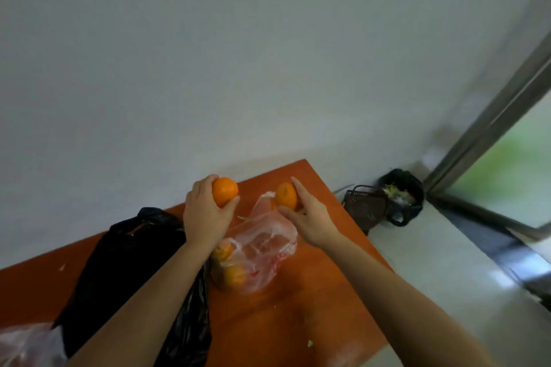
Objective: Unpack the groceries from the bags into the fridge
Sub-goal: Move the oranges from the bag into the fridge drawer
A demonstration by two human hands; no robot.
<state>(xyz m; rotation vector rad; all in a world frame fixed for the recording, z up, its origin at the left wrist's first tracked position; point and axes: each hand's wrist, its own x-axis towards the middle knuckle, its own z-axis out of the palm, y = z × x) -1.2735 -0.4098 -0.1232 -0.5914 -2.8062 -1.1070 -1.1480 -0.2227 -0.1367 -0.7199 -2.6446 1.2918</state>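
My left hand [205,211] grips an orange [225,191] above the far part of the orange-brown table [313,307]. My right hand [307,217] holds a second orange [286,195] between thumb and fingers. Both oranges are lifted above a clear plastic bag with red print [262,250] that lies on the table. Inside that bag at least two more oranges [231,274] show through the plastic. A black plastic bag [125,265] lies to the left, partly under my left forearm. No fridge is in view.
Another clear plastic bag [26,345] sits at the table's near left corner. On the floor right of the table stand a dark woven basket [365,205] and a black-lined waste bin [401,197]. A metal door frame [489,125] rises at right. A white wall stands behind the table.
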